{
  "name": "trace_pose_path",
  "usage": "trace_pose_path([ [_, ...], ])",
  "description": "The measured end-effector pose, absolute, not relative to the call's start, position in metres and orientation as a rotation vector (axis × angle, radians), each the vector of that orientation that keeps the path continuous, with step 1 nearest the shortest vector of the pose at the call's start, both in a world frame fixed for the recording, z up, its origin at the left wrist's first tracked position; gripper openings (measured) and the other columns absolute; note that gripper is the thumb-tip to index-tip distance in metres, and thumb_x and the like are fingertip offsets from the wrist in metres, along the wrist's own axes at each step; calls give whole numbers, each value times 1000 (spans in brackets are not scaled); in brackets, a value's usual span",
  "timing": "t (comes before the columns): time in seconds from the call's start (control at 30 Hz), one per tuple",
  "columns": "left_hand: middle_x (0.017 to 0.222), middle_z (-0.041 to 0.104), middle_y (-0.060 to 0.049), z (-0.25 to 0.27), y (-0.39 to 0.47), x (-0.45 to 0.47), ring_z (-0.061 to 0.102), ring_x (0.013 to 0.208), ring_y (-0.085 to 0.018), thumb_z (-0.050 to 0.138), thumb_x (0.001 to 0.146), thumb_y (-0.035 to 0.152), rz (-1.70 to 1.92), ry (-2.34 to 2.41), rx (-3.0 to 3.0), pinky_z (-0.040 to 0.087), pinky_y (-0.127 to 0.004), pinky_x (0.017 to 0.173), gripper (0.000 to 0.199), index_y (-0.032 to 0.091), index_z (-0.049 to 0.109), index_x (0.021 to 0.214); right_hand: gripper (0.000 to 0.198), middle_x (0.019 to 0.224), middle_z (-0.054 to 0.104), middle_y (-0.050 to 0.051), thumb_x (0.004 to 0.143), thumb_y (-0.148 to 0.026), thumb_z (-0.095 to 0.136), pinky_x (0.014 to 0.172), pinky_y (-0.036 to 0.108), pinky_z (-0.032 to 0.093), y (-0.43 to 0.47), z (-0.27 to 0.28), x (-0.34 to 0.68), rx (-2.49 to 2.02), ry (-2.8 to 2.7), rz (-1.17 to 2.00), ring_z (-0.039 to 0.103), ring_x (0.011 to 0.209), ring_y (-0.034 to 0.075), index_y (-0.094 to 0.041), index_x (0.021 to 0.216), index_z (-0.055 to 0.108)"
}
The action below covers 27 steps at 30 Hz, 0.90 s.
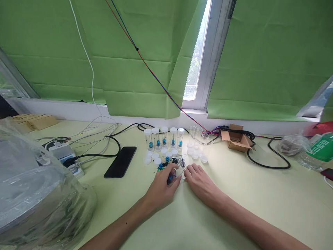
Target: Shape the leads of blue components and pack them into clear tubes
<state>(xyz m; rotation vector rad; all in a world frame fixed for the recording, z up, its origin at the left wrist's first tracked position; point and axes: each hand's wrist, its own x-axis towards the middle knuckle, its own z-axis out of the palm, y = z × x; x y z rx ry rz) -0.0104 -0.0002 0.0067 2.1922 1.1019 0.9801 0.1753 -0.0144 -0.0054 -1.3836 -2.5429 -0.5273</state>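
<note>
My left hand (162, 184) curls over a pile of small parts (168, 160) with blue beads and thin wire-like pieces. Between its thumb and forefinger shows something small with blue in it, too small to name. Just right of the pile, my right hand (199, 178) rests on the table with its fingers bent together, close to a thin wire-like piece. What its fingertips hold, if anything, is hidden. Behind the pile stand several capped clear tubes (158, 141) with blue-beaded pieces inside. Uncapped clear tubes (191, 137) stand to their right, and loose white caps (147, 160) lie in front.
A black phone (120, 162) lies to the left, near a power strip with plugs (65, 152). A plastic-wrapped bulky object (39, 194) fills the left front. Behind are black cables (275, 167) and an open cardboard box (236, 139). A green-labelled bottle (318, 149) lies at the right.
</note>
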Motion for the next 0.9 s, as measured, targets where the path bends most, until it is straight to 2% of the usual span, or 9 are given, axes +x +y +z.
trace_pose_path([
  [0.43,70,49,4,5,1,-11,44,63,-14,50,90,32,961,1119,2189,37,-25,62,17,23,51,104,19,86,59,12,84,2,49,69,36,46,-19,1,174,-1395,-2578,-529,52,78,26,-16,83,56],
  [0.67,69,49,4,5,0,-11,43,62,-13,50,90,30,972,1122,2187,35,-24,60,16,22,52,103,26,83,57,8,83,6,44,65,33,44,-21,13,177,-1391,-2518,-274,50,75,23,-19,78,49],
  [0.9,70,48,4,5,0,-12,43,63,-13,49,91,31,950,1126,2178,35,-25,61,15,22,51,103,25,83,56,5,89,1,37,64,29,42,-19,16,180,-1394,-2355,151,50,76,20,-21,79,42],
])
